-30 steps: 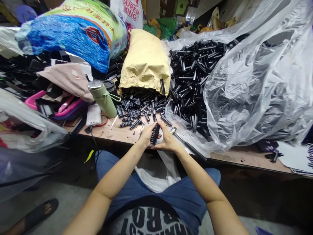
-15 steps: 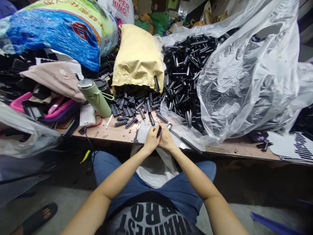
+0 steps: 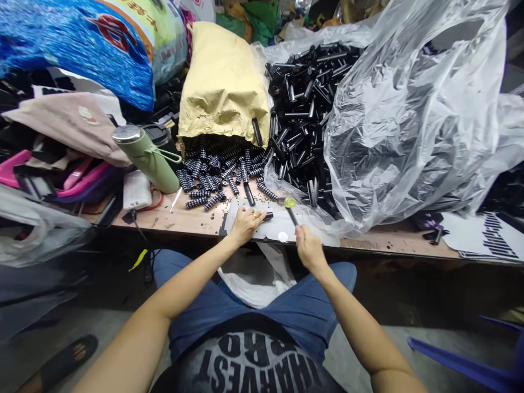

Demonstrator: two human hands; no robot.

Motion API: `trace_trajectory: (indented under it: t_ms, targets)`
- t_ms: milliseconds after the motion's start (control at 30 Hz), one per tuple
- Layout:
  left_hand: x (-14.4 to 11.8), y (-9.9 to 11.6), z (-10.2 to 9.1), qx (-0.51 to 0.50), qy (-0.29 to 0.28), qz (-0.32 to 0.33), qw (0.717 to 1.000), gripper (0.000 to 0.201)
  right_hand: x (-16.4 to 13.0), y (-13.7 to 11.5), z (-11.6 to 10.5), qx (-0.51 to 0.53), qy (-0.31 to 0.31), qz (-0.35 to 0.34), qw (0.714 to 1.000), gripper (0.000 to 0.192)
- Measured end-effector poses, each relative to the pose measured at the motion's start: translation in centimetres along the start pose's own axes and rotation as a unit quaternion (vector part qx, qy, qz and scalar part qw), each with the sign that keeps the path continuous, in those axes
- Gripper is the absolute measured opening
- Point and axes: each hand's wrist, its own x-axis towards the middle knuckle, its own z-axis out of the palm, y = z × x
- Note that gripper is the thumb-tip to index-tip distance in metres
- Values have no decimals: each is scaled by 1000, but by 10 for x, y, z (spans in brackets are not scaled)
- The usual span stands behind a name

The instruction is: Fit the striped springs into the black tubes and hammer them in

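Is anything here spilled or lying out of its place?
Yes. Striped black parts spill out of the yellow sack onto the wooden bench, loose. The green bottle leans tilted against the clutter instead of standing upright.

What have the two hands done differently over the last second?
The hands parted. The left hand now presses the small black part onto the bench; the right hand has picked up the hammer. The spring pile and green flask stayed put.
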Motion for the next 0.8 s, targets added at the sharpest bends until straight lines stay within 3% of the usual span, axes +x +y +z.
trace_trajectory:
  t_ms: [133,200,367,533,600,733,800]
  targets:
    - [1,16,3,20,-11,-29,999,43,-5,-19,-3,-26,-36,8,999,36]
    - [1,30,6,42,-22,-46,998,46,-6,-31,-16,12,2,-16,1000,38]
    - [-2,54,20,77,-33,-36,996,77,-14,-70,-42,130,66,-93,985,44]
    - [-9,55,30,94,-30,-37,994,69,-21,-84,-27,128,29,-126,983,42]
    - [-11,55,31,89,-39,-34,995,69,-18,-84,-15,74,4,-105,992,40]
    - [-6,52,28,78,-43,-42,995,64,-10,-81,3,-77,-111,-77,988,35]
    - [4,47,22,63,-43,-42,996,59,-7,-74,3,-94,-112,-80,986,36]
